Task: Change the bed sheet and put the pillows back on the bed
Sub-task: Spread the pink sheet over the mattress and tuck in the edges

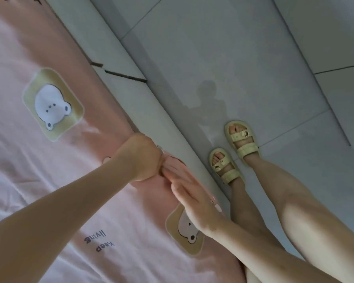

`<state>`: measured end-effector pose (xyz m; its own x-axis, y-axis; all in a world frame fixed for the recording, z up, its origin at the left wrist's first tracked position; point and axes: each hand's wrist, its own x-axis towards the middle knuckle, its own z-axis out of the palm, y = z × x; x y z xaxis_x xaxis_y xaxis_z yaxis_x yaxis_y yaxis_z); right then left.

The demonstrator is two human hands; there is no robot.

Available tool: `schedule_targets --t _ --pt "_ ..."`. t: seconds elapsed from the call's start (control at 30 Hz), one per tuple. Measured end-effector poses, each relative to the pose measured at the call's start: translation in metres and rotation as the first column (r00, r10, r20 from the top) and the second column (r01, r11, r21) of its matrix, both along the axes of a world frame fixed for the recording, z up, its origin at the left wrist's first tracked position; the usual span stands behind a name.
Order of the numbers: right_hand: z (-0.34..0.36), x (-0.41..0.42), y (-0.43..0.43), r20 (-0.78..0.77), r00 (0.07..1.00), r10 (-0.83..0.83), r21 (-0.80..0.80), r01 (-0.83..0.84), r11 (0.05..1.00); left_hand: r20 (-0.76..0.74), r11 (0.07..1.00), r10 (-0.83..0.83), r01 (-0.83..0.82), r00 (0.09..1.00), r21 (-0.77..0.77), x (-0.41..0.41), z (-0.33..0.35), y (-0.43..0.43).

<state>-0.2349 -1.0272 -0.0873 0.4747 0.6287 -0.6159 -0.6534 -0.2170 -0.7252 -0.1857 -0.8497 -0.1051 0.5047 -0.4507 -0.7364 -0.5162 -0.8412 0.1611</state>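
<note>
Left hand [140, 158] fists soft pink sheet [49, 180]; right hand [192, 197] presses it flat, open.

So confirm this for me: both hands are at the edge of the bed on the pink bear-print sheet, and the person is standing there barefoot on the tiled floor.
Not barefoot. The head view shows pale yellow sandals on both feet. The rest holds: the left hand and right hand are at the bed's edge on the pink bear-print sheet, and the person stands on the tiled floor.
</note>
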Motion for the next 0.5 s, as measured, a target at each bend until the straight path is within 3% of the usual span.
schedule_targets --t 0.07,0.13,0.17,0.3,0.43,0.5 --pt "0.003 -0.009 0.005 -0.113 0.993 -0.013 0.128 0.027 0.991 -0.024 0.994 -0.049 0.051 0.999 0.099 -0.002 0.014 0.002" --pt "0.003 -0.001 0.012 -0.312 0.949 -0.038 0.116 0.077 0.99 0.013 0.993 -0.053 0.051 0.999 0.106 -0.003 0.023 0.012" --pt "0.001 0.003 0.016 -0.413 0.911 -0.016 0.043 0.037 0.998 0.031 0.994 -0.055 0.052 0.998 0.099 -0.005 0.026 0.017" --pt "-0.021 -0.008 0.002 -0.602 0.763 0.238 0.102 -0.222 0.97 -0.033 0.981 0.003 0.004 0.999 0.193 0.002 0.03 0.016" --pt "-0.03 -0.051 -0.053 -0.776 0.577 0.254 -0.018 -0.423 0.906 -0.019 0.983 0.054 -0.05 0.998 0.178 0.009 0.029 0.013" --pt "-0.035 -0.068 -0.075 -0.79 0.564 0.24 -0.047 -0.446 0.894 -0.041 0.977 0.097 -0.087 0.994 0.195 0.012 0.021 0.008"
